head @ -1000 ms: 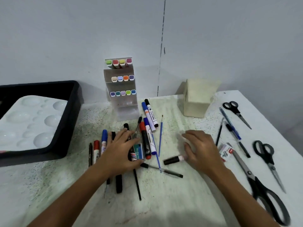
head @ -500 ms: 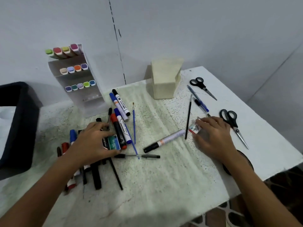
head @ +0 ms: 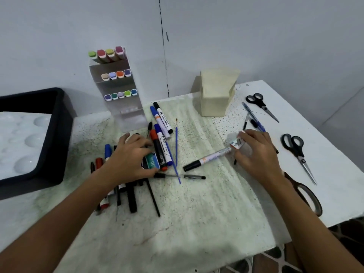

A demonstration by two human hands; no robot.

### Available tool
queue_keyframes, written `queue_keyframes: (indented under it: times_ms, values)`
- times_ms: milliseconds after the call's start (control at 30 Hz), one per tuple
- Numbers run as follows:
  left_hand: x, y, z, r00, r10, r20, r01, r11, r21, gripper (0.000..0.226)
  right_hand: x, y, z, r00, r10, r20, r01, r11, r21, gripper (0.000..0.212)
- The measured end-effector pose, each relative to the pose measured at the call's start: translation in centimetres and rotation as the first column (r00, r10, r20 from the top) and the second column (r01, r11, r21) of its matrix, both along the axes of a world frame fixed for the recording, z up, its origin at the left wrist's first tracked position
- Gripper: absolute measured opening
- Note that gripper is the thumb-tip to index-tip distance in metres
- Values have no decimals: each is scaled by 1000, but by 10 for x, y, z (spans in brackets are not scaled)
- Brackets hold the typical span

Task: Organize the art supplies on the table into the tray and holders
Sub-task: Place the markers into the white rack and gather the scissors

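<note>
**Loose pens and markers, a hand on each cluster**

The left hand [head: 128, 160] lies over the pile of markers [head: 159, 146] and pens left of centre on the counter [head: 197, 213], its fingers curled around a small green-labelled box [head: 152, 162], the thumb along the box's near edge. The right hand [head: 256, 154] sits further right with fingers bent around a small white packet [head: 237, 143]; a white marker with a black cap [head: 206, 157] runs under or against those fingers, and I cannot tell whether it is held too.

The supplies are all loose on the counter: a thin blue paintbrush [head: 176, 142], a black pen [head: 183, 176], more pens just beyond the right hand, and three pairs of scissors [head: 297, 152] along the right edge. The black tray [head: 59, 134] stands at the left with a white palette in it; the clear tiered holder [head: 118, 85], already carrying coloured markers, and a pale box holder [head: 216, 95] stand at the back.

These things should all be light and stiff. The smooth round barrels will likely roll and slip, so gathering several side by side and gripping them mid-barrel looks safest. The brush is best taken by the handle, sparing the bristles. Scissors are heavier; take them closed, by the loops or around the blades.
</note>
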State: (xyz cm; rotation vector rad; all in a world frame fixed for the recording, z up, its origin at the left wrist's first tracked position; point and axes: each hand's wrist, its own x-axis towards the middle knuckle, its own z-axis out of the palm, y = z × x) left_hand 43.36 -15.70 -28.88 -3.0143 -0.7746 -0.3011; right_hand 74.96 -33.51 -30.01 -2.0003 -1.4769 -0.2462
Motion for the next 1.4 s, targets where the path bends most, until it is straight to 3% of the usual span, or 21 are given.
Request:
queue_keyframes:
  times_ms: [367, 567, 700, 933, 1233, 1400]
  values:
    - [-11, -3, 19, 988, 68, 141, -76, 996, 55, 68, -61, 59, 1, 939, 341, -44, -338, 939, 57, 44]
    - [-25, -6, 40, 949, 187, 255, -158, 979, -128, 55, -99, 98, 13, 850, 514, -114, -509, 858, 75, 45]
    - [-35, 6, 48, 934, 192, 301, -194, 981, -22, 51, -122, 126, 27, 798, 599, -72, -594, 800, 83, 44]
    - [-28, 31, 62, 951, 175, 253, -222, 960, 168, 48, -140, 168, 48, 766, 640, 62, -641, 768, -17, 43]
    - [-21, 55, 55, 977, 157, 147, -188, 956, 224, 27, -136, 197, 42, 723, 669, 174, -653, 743, -147, 42]
    - [-18, 62, 52, 965, 143, 221, -186, 965, 187, 32, -142, 203, 43, 739, 646, 192, -648, 759, -58, 39]
